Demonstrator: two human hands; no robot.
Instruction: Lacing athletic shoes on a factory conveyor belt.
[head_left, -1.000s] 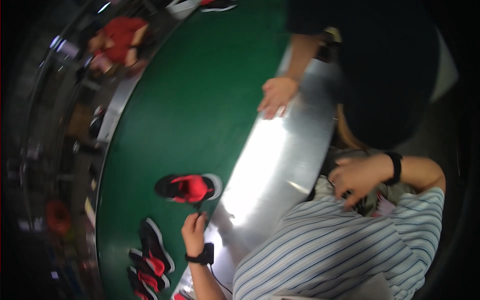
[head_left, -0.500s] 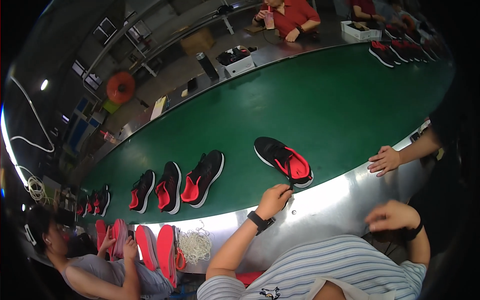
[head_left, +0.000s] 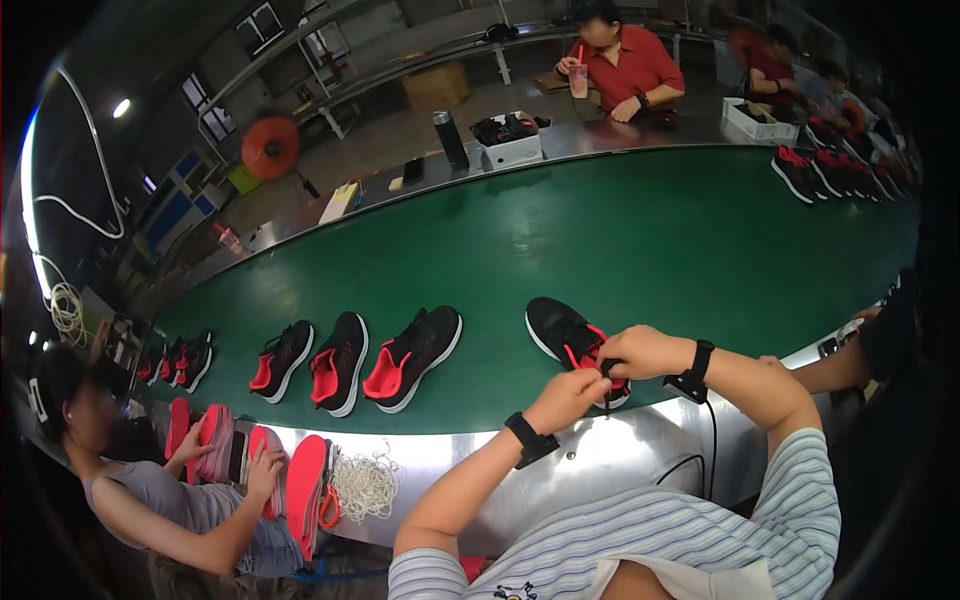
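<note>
Fingers of both hands pinch at the laces of a black shoe (head_left: 566, 335) with a red lining, which lies at the near edge of the green belt (head_left: 650, 240): left hand (head_left: 566, 398) closed from below, right hand (head_left: 640, 352) curled over the heel end. Left along the belt sit three more shoes (head_left: 345, 362) in a row. At the far edge stands a white box (head_left: 512, 150), with a person in red (head_left: 625, 65) behind it.

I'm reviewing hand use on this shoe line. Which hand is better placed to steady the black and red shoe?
Probably the right hand: it rests over the black and red shoe on the green belt. The left hand sits at the shoe's near edge, pinching what looks like a lace.
</note>
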